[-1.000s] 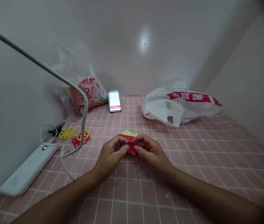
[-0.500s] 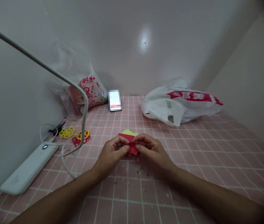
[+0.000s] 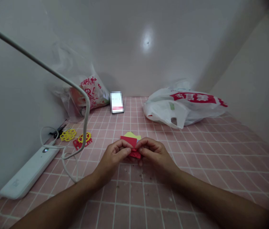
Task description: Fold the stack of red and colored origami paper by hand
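A red piece is pinched by the fingers of the left hand and the right hand; a yellow piece is seen just beyond those fingers.

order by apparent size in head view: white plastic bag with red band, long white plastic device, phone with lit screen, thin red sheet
1. White plastic bag with red band
2. Long white plastic device
Last, unranked: phone with lit screen, thin red sheet; look alike, sheet partly covered.

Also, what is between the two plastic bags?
In the head view, a lit smartphone is between them, closer to the left plastic bag; pink gridded surface separates it from the right bag.
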Motion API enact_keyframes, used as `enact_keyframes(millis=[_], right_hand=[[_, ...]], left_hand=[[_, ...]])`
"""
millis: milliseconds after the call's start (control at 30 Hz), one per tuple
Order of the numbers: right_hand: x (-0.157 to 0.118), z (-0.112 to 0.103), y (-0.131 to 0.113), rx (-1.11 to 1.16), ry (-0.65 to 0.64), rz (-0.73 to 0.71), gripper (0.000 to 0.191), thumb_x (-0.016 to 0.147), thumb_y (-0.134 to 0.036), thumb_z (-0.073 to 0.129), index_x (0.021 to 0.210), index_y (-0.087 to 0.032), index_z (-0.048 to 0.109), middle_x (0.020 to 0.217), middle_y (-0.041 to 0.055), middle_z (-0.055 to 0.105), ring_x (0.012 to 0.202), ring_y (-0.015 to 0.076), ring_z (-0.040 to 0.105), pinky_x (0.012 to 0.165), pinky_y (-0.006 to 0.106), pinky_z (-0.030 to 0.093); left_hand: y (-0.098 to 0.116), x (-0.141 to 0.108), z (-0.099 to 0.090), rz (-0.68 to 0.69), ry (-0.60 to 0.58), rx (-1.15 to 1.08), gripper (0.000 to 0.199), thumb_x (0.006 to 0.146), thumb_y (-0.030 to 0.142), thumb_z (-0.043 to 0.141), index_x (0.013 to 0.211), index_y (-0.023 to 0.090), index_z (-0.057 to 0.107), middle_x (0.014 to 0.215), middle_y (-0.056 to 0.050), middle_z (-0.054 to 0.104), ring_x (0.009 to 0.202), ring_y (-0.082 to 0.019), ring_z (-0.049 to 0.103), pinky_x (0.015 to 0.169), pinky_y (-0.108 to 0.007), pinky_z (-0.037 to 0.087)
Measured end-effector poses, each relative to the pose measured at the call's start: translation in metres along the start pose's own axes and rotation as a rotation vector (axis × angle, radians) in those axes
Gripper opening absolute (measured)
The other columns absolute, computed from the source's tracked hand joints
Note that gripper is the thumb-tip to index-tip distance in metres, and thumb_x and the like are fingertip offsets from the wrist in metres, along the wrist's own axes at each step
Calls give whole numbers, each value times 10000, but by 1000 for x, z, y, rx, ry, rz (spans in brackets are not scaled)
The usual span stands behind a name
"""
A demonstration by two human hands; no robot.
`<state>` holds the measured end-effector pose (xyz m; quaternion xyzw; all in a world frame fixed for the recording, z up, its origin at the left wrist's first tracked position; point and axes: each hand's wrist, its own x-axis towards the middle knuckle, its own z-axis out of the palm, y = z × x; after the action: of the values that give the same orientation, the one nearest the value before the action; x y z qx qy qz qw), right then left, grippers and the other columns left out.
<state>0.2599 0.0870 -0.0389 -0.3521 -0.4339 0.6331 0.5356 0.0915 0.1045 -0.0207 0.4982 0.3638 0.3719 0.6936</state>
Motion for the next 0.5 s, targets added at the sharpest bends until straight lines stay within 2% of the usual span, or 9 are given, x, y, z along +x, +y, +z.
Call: enact_keyframes(millis=[233,500], right_hand=[[-2,3,-6,-31,-10,-15,37,791,-226,670,787,-193,654,649,-26,612,522,90,541,484,216,457],[-2,2,-7,3,-35,33,128,795,-247,679,871,-205,584,647,-38,605,513,96,550,487,221,466]], left_hand=[[3,1,4,-30,36,-16,219,752,317,747,775,151,606,716,2,680,634,-133,673,658,-271,555],[4,2,5,-38,72,4,243,722,323,761,741,150,591,693,12,659,615,-128,656,643,-275,555]])
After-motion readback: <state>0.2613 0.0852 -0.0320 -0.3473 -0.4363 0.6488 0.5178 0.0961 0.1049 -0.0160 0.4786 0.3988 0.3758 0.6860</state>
